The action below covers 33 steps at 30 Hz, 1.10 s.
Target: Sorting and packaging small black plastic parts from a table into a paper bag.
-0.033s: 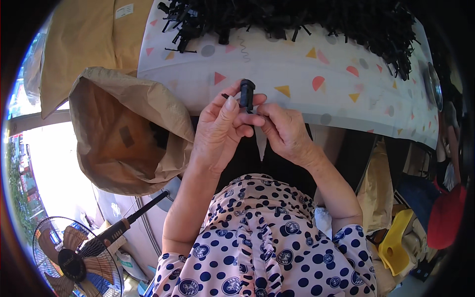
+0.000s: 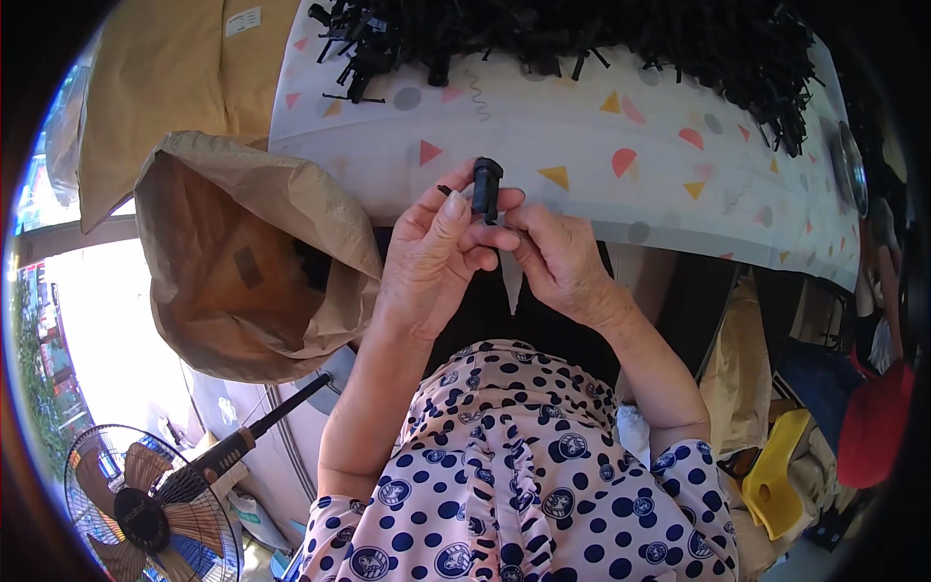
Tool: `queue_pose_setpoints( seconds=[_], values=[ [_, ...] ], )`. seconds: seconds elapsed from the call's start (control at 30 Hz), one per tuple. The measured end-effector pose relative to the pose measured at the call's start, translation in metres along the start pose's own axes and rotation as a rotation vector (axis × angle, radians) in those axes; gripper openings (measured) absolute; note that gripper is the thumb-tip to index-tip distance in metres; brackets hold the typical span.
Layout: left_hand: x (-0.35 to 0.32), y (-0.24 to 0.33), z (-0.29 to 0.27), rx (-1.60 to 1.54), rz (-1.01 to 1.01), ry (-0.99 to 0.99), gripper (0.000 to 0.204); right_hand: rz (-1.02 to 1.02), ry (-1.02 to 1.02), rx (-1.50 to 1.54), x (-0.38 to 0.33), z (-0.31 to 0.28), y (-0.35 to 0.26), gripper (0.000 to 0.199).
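Just beyond my lap, at the table's near edge, a small black plastic part (image 2: 487, 189) stands roughly upright in the fingers of my left hand (image 2: 427, 254). It is a short cylinder with a wider cap on top. A thin dark tip pokes out beside my left thumb. Close against the part's lower end, my right hand (image 2: 562, 260) has thumb and forefinger pinched together, meeting my left fingertips. What that pinch holds is hidden by the fingers. A large heap of similar black plastic parts (image 2: 582, 34) lies on the far side of the table.
A patterned white cloth (image 2: 543, 126) covers the table. An open brown paper sack (image 2: 242, 165) stands at its left, with a larger brown sack (image 2: 175, 87) behind. At lower left is a fan (image 2: 145, 514). A yellow plastic piece (image 2: 776, 475) and red cloth (image 2: 876, 427) lie right.
The black plastic part has tilted and shifted very slightly to the right in my left fingers. Both hands otherwise keep their places.
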<state>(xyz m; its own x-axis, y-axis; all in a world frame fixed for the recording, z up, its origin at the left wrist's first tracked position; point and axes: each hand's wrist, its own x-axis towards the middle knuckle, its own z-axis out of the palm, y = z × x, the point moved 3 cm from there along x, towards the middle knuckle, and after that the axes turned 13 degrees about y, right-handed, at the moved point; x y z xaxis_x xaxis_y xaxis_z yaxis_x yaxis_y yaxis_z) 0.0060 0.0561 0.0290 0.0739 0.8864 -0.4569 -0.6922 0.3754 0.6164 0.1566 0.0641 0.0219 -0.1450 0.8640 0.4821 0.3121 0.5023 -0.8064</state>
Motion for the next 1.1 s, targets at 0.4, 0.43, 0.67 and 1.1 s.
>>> queue_pose_setpoints(
  seconds=[0.4,0.43,0.67,1.1],
  values=[
    [-0.003,-0.003,-0.028,0.28,0.028,0.074,0.028,0.443,-0.037,0.222,-0.019,0.017,0.002,0.025],
    [-0.003,-0.002,-0.029,0.413,0.084,0.11,0.03,0.572,-0.066,0.289,-0.018,0.02,0.001,0.033],
    [-0.008,-0.006,-0.035,0.703,0.386,0.101,0.036,0.591,-0.134,0.338,-0.016,0.04,0.0,0.039],
    [-0.003,-0.009,-0.028,0.768,0.455,0.21,0.034,0.721,-0.113,0.451,-0.013,0.041,0.004,0.033]
  ],
)
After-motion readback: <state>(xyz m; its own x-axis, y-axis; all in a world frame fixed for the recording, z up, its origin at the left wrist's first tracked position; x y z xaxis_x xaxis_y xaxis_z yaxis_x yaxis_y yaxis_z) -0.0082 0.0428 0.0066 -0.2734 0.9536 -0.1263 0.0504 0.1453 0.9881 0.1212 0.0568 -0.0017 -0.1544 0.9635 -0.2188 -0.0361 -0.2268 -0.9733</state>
